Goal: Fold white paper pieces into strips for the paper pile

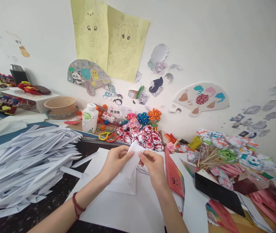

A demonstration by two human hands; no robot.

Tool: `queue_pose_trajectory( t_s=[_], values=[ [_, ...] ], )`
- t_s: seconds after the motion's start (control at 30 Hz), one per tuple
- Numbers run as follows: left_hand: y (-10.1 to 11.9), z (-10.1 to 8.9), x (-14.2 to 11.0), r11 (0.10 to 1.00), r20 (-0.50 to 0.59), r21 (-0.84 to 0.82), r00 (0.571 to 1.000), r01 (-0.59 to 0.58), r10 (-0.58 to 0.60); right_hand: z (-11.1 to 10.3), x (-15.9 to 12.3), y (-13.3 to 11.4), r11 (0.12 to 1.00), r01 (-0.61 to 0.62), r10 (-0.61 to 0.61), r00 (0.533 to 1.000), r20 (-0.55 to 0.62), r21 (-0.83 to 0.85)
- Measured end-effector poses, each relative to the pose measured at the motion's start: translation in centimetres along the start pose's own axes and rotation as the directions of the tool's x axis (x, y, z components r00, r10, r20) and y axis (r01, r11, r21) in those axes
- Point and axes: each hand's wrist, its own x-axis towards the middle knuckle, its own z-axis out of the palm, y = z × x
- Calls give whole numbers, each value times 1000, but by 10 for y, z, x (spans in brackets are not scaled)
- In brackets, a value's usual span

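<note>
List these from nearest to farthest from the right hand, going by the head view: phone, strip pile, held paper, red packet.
1. Held paper: in the right hand's grasp.
2. Red packet: just to its right.
3. Phone: farther right.
4. Strip pile: far left, past the left hand.

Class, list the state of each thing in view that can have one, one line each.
Left hand: gripping the small paper
Right hand: pinching the same paper
Small paper: held in both hands
Paper strips: loosely heaped
Scissors: lying down, handles spread
White bottle: upright, capped
Dark flask: upright, lid on
Phone: lying, screen dark
Yellow sheets: on the wall, drawn on
</note>
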Motion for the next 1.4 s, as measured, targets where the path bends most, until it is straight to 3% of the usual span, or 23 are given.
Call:
queue_pose_trajectory(
  t_s=[0.27, 0.53, 0.97, 1.2, 1.4],
  values=[
    [3, -4, 0, 998, 59, -7, 996, -67, 68, -2, -1, -12, 999, 32, -32, 999, 28, -25],
    [14, -4, -2, 998, 116, -19, 991, -57, 59, -4, 0, -13, 998, 47, -46, 999, 15, -47],
    [15, -5, -1, 999, 116, -15, 992, -51, 52, -2, -2, -17, 990, 90, -86, 996, 40, -108],
    [6, -9, 2, 993, -57, 57, 992, -105, 108, -4, -4, -16, 983, 109, -91, 988, 121, -150],
    [11, -13, 3, 980, -40, 151, 990, -127, 134, -3, -4, -11, 992, 52, -29, 982, 187, -117]
  ],
)
